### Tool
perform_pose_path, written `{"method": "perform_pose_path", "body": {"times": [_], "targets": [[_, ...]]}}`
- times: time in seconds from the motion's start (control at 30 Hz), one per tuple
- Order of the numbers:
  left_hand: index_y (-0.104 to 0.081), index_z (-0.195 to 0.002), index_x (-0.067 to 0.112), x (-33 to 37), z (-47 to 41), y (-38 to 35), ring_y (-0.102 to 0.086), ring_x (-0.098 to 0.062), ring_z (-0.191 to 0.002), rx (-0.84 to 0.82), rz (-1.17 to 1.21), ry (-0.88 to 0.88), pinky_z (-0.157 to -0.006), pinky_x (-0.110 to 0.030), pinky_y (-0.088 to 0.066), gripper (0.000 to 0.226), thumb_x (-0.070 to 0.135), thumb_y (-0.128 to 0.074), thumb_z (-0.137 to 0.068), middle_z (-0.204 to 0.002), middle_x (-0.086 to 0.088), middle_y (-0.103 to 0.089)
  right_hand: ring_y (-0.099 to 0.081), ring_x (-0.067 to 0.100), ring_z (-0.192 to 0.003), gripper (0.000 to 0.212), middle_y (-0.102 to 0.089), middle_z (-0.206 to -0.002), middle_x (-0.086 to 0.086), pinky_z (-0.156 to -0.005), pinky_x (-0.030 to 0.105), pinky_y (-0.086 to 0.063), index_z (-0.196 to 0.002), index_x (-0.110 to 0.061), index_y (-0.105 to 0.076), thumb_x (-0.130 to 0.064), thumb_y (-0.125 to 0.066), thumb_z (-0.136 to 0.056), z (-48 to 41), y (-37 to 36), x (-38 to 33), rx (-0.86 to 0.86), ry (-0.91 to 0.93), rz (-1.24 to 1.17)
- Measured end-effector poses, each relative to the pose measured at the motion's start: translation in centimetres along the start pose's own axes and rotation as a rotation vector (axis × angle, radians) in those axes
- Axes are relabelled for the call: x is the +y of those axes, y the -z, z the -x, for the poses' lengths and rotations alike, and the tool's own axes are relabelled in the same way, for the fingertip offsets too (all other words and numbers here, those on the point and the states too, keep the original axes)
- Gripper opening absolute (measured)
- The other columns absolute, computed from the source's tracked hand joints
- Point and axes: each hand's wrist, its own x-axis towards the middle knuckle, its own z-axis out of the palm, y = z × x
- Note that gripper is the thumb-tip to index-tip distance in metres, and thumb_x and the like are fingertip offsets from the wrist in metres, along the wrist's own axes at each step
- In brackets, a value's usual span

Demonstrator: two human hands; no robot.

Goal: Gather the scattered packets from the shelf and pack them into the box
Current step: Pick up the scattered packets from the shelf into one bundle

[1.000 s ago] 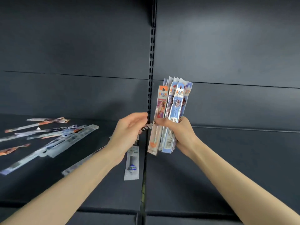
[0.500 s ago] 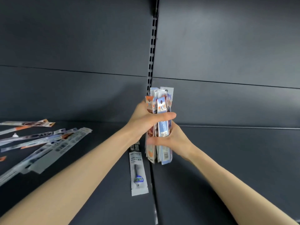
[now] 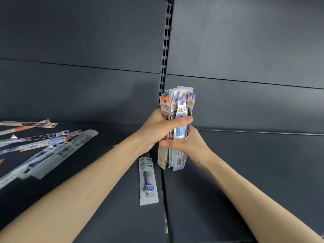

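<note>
A bundle of long narrow packets (image 3: 178, 106), orange, blue and white, stands upright on the dark shelf (image 3: 245, 172) at its middle. My left hand (image 3: 157, 130) wraps the bundle from the left, fingers across its front. From the right, lower down, my right hand (image 3: 189, 146) grips the same bundle. One white packet (image 3: 148, 181) lies flat on the shelf just left of the bundle, partly under my left wrist. Several more packets (image 3: 52, 148) lie scattered at the far left. No box is in view.
The shelf's dark back panels rise behind, with a slotted upright post (image 3: 165, 58) at the centre. A seam (image 3: 164, 207) splits the shelf board under the bundle.
My left hand has come across and closed around the bundle that only my right hand held. The fanned packets have been squared together and lowered until their bottom ends rest on the shelf.
</note>
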Motion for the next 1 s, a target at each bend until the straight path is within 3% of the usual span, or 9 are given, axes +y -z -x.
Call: {"method": "perform_pose_path", "body": {"times": [0.17,0.27,0.33,0.4,0.47,0.53,0.77,0.93,1.0], "targets": [[-0.066,-0.103,0.023,0.5,0.0,0.8,-0.071,-0.008,-0.088,-0.145,-0.112,0.028,-0.077,-0.019,-0.056,0.018,0.018,-0.066,-0.086,-0.094,0.004,-0.074,-0.073,0.018,-0.087,0.029,-0.074,-0.086,-0.001,-0.080,0.032,-0.059,-0.090,-0.017,-0.069,0.004,-0.076,-0.071,0.1,-0.2,0.3,0.045,-0.013,-0.009],[-0.060,-0.118,0.023,0.5,0.3,2.6,-0.066,-0.005,-0.104,-0.195,-0.157,0.090,-0.093,-0.023,-0.051,0.039,0.025,-0.072,-0.081,-0.113,0.006,-0.070,-0.072,0.017,-0.087,0.030,-0.074,-0.089,0.001,-0.079,0.029,-0.059,-0.092,-0.016,-0.070,0.007,-0.074,-0.072,0.2,-0.2,0.1,0.080,-0.018,-0.050],[-0.050,-0.132,0.024,0.3,0.6,4.6,-0.055,-0.003,-0.120,-0.172,-0.354,0.129,-0.106,-0.029,-0.041,0.069,0.042,-0.078,-0.071,-0.131,0.009,-0.060,-0.072,0.017,-0.088,0.030,-0.075,-0.092,0.002,-0.080,0.030,-0.058,-0.092,-0.016,-0.071,0.005,-0.075,-0.072,0.3,0.0,0.0,0.109,-0.033,-0.048],[-0.038,-0.143,0.023,-0.1,1.4,6.4,-0.041,-0.005,-0.131,-0.201,-0.686,0.240,-0.109,-0.024,-0.031,0.092,0.052,-0.078,-0.065,-0.145,0.010,-0.044,-0.072,0.018,-0.090,0.028,-0.075,-0.092,0.001,-0.082,0.034,-0.058,-0.092,-0.017,-0.070,0.001,-0.077,-0.072,0.4,0.4,0.1,0.142,-0.056,-0.046],[-0.025,-0.148,0.021,-0.9,2.3,7.6,-0.035,-0.010,-0.136,-0.289,-0.995,0.362,-0.110,-0.025,-0.029,0.105,0.059,-0.075,-0.064,-0.152,0.007,-0.032,-0.072,0.018,-0.090,0.028,-0.075,-0.091,-0.002,-0.084,0.036,-0.057,-0.092,-0.019,-0.068,-0.002,-0.079,-0.072,0.5,0.6,0.2,0.169,-0.080,-0.056],[-0.020,-0.149,0.019,-1.9,2.9,8.0,-0.038,-0.014,-0.133,-0.359,-1.104,0.442,-0.110,-0.031,-0.033,0.112,0.066,-0.072,-0.062,-0.152,0.004,-0.030,-0.071,0.017,-0.091,0.029,-0.074,-0.092,-0.003,-0.085,0.036,-0.056,-0.094,-0.020,-0.067,-0.004,-0.078,-0.072,0.5,0.5,0.1,0.168,-0.100,-0.059],[-0.041,-0.139,0.015,-4.2,2.2,7.7,-0.047,-0.016,-0.118,-0.154,-1.018,0.340,-0.101,-0.034,-0.041,0.089,0.055,-0.075,-0.067,-0.127,0.002,-0.048,-0.070,0.020,-0.097,0.038,-0.073,-0.101,0.003,-0.092,0.044,-0.054,-0.107,-0.012,-0.065,-0.006,-0.079,-0.072,0.6,0.0,-0.1,0.170,-0.139,-0.036],[-0.050,-0.129,0.014,-4.5,2.2,6.9,-0.047,-0.022,-0.117,-0.104,-1.074,0.368,-0.094,-0.034,-0.045,0.080,0.061,-0.071,-0.067,-0.128,-0.003,-0.048,-0.069,0.019,-0.098,0.040,-0.073,-0.104,0.003,-0.094,0.045,-0.053,-0.110,-0.011,-0.064,-0.006,-0.079,-0.073,0.6,-0.1,-0.1,0.171,-0.147,-0.025],[-0.057,-0.114,0.013,-4.6,2.1,6.8,-0.055,-0.025,-0.110,-0.075,-1.048,0.368,-0.089,-0.038,-0.047,0.061,0.051,-0.075,-0.070,-0.123,-0.007,-0.056,-0.069,0.020,-0.099,0.041,-0.073,-0.104,0.003,-0.095,0.046,-0.052,-0.110,-0.012,-0.064,-0.007,-0.079,-0.073,0.5,-0.1,-0.1,0.174,-0.153,-0.023]]}}
